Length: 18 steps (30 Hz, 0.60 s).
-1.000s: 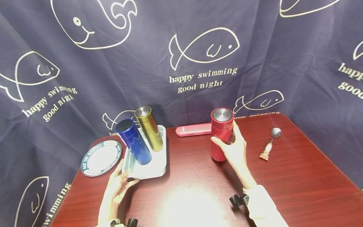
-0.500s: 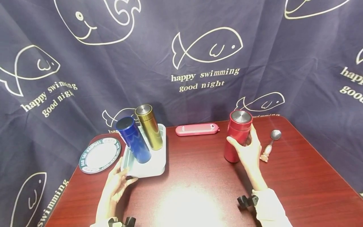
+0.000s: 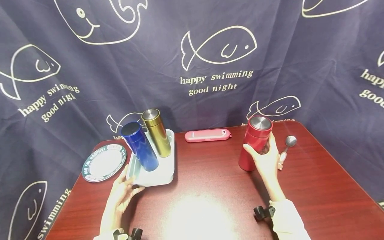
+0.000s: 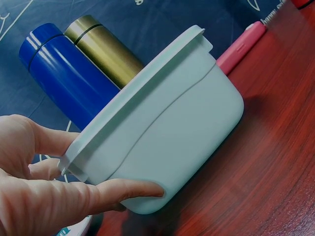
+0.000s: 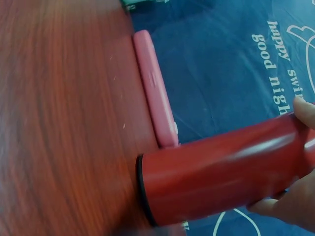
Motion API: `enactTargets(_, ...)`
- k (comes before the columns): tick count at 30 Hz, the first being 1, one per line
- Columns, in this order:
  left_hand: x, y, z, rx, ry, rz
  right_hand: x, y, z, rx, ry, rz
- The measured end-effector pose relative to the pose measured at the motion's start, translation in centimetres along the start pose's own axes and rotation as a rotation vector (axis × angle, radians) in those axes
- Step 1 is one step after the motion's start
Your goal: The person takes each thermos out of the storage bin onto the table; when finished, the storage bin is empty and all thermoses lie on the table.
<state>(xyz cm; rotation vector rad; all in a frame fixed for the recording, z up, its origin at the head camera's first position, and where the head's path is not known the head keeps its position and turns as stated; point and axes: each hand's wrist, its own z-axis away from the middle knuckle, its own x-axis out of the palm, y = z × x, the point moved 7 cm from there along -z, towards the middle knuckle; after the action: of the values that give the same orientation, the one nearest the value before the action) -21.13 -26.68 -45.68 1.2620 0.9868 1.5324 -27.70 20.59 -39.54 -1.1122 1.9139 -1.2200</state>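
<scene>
My right hand (image 3: 268,163) grips a red thermos (image 3: 251,151) with a silver lid, at the right of the table. Its dark base ring shows in the right wrist view; whether the base touches the table I cannot tell. On the left, my left hand (image 3: 120,193) holds the near left corner of a pale green plastic tub (image 4: 172,128), thumb against the outer wall and fingers at the rim. Inside the tub stand a blue thermos (image 3: 141,150) and a gold thermos (image 3: 160,138), their lower ends hidden by the tub's wall in the left wrist view.
A white plate (image 3: 85,170) with a green patterned rim lies left of the tub. Near the back edge is a long pink case (image 3: 207,135). A spoon (image 3: 283,156) with a bear-shaped handle lies right of the red thermos. A printed curtain (image 3: 216,106) hangs behind the table (image 3: 207,170).
My right hand has carried the red thermos to the right, away from the pink case and closer to the spoon. My left hand stays at the tub's corner.
</scene>
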Motion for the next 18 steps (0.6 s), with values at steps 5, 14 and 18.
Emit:
enactTargets(5,0.0,0.1,0.0,0.004,-0.010,-0.003,0.2,0.7,0.1,0.038,-0.039,0.031)
enactTargets(14,0.0,0.2,0.1,-0.028,0.010,0.019,-0.6,-1.7,-0.8,0.037,-0.066,0.271)
enactTargets(18,-0.1,0.1,0.0,-0.007,-0.002,0.021,-0.6,-4.6,-2.2,-0.006,-0.092,0.105)
